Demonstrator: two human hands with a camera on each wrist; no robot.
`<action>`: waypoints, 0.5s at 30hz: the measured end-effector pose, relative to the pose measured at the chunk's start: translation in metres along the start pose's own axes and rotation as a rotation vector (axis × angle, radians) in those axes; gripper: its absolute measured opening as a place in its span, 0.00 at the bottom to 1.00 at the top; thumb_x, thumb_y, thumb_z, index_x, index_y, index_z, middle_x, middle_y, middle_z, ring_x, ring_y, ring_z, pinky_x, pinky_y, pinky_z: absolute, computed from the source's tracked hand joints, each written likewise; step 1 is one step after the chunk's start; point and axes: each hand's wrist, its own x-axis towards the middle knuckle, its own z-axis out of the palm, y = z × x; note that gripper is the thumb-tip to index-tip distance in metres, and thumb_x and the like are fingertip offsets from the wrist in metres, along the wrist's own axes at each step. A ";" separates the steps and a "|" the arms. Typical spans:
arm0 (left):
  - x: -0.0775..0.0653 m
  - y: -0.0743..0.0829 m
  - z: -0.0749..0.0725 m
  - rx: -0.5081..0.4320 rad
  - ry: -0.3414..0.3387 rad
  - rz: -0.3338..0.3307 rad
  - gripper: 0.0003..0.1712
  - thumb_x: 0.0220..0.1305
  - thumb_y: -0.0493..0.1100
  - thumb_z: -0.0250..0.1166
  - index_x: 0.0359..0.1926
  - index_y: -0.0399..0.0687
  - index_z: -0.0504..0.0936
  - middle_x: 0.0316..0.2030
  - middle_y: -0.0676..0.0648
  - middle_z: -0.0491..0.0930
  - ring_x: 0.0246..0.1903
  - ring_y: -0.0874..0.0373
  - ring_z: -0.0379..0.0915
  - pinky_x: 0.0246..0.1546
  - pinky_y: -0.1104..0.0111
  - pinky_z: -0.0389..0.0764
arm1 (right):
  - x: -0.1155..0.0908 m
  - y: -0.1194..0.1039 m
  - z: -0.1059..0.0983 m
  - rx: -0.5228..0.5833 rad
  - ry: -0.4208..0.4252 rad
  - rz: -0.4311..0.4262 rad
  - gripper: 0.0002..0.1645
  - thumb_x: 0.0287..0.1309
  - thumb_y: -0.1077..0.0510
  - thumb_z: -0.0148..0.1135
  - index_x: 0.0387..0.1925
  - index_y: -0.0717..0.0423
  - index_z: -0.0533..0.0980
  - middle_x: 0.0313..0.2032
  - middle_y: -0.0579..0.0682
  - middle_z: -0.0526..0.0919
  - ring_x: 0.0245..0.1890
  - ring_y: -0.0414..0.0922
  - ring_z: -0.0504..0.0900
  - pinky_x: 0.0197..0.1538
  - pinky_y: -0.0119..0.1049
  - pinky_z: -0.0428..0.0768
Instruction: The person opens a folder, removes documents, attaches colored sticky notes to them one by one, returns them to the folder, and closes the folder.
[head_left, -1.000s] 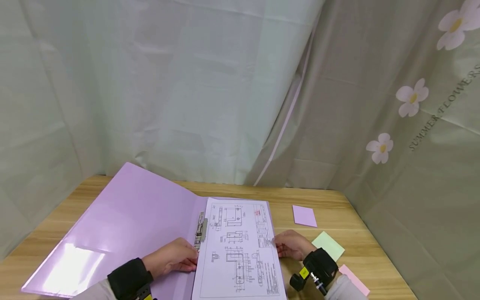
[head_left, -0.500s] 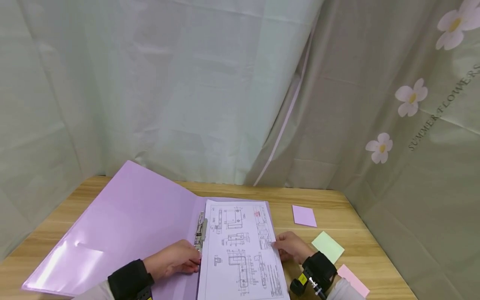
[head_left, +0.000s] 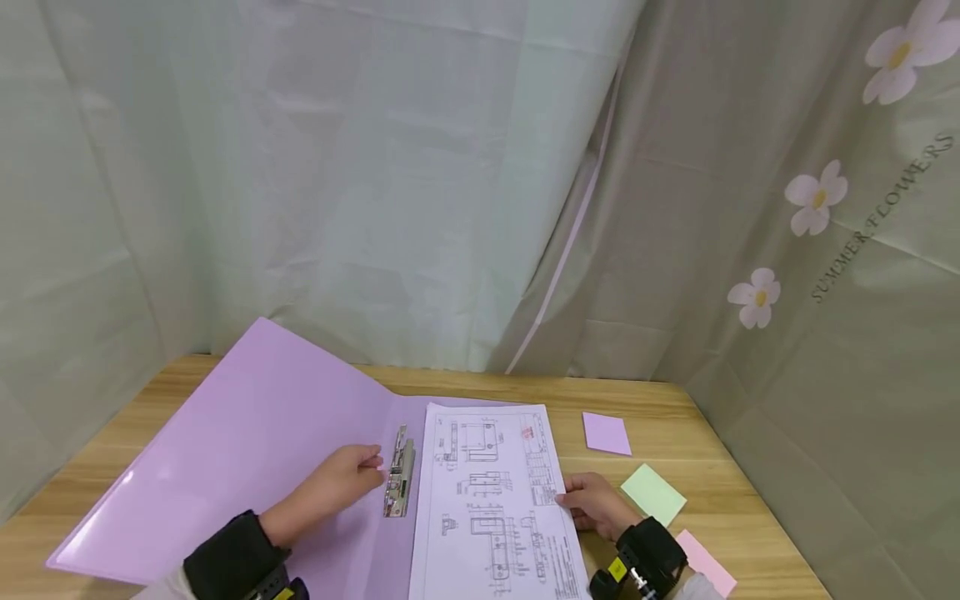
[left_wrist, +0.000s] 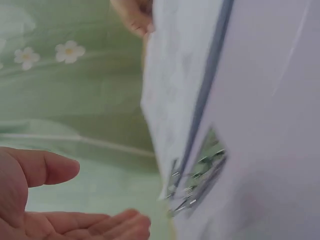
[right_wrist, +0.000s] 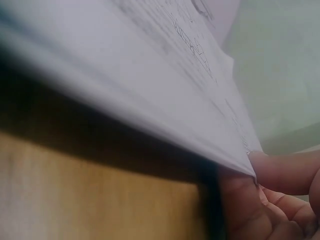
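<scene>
A purple folder [head_left: 300, 417] lies spread on the table, its left cover tilted up toward the back. On its right half rests a stack of drawing sheets [head_left: 487, 467] printed with technical drawings. Thumb on top and fingers beneath, my right hand [head_left: 597, 504] pinches the stack's right edge; the right wrist view shows the same grip on the sheets [right_wrist: 150, 100]. My left hand [head_left: 341, 483] hovers over the folder just left of the metal clip [head_left: 400, 472], apart from it. In the left wrist view its thumb and fingers stand apart with nothing between them, and the clip [left_wrist: 200, 175] shows beyond.
Right of the folder lie a purple sticky note pad [head_left: 607, 433], a green one [head_left: 653, 494] and a pink one [head_left: 706, 563]. The wooden table [head_left: 720, 467] ends at a curtain [head_left: 375, 208] along the back and sides.
The sheets have shifted right, away from the clip, with the right hand at their edge. My left hand has left the stack's left edge and moved up and left, beside the clip.
</scene>
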 end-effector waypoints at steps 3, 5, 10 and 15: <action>-0.005 0.008 -0.016 0.103 0.067 0.018 0.30 0.55 0.37 0.58 0.53 0.17 0.63 0.48 0.27 0.72 0.49 0.37 0.70 0.48 0.53 0.72 | -0.001 0.002 -0.002 0.003 0.013 0.003 0.08 0.53 0.65 0.56 0.35 0.68 0.75 0.26 0.48 0.82 0.24 0.40 0.81 0.27 0.32 0.78; -0.007 0.010 -0.027 0.162 0.094 0.027 0.32 0.55 0.39 0.58 0.55 0.18 0.62 0.51 0.25 0.68 0.53 0.34 0.64 0.51 0.50 0.68 | -0.002 0.003 -0.004 0.008 0.019 0.005 0.08 0.53 0.65 0.56 0.34 0.67 0.75 0.25 0.48 0.82 0.24 0.40 0.81 0.28 0.33 0.79; -0.014 0.007 -0.055 0.320 0.182 0.040 0.35 0.56 0.43 0.59 0.55 0.19 0.62 0.54 0.23 0.63 0.56 0.30 0.57 0.54 0.43 0.60 | -0.005 0.004 -0.008 0.026 0.027 0.016 0.08 0.53 0.66 0.56 0.35 0.68 0.74 0.25 0.48 0.82 0.24 0.40 0.81 0.28 0.33 0.79; -0.023 -0.009 -0.087 0.559 0.342 0.092 0.34 0.51 0.42 0.61 0.51 0.15 0.64 0.52 0.20 0.62 0.54 0.28 0.57 0.51 0.34 0.47 | -0.007 0.005 -0.013 0.037 0.020 0.014 0.10 0.53 0.66 0.55 0.37 0.69 0.74 0.26 0.49 0.82 0.25 0.41 0.81 0.29 0.33 0.79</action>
